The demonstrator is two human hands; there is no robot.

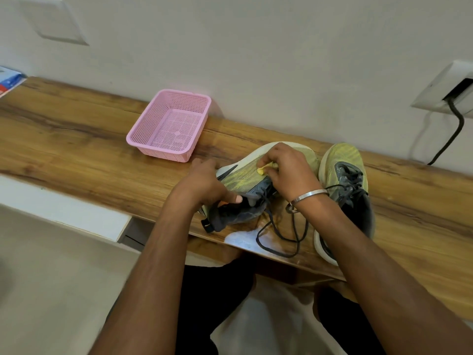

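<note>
My left hand [207, 185] grips the heel of the yellow shoe [240, 175], which is tipped on its side near the surface's [76, 149] front edge. My right hand [286, 170] pinches a small yellow piece [261, 171] on it. The second shoe [345, 175] crowds the right. There is open room leftward up to the pink basket [169, 124].

The yellow-green knit running shoe [240, 178] lay tipped on its side under both hands, its white sole turned away from them. The left hand [204, 184] gripped its grey heel collar. Its dark laces [279, 237] trailed loose below the right hand [288, 170], whose fingertips pinched a small yellow lump [261, 171] against the upper.
</note>
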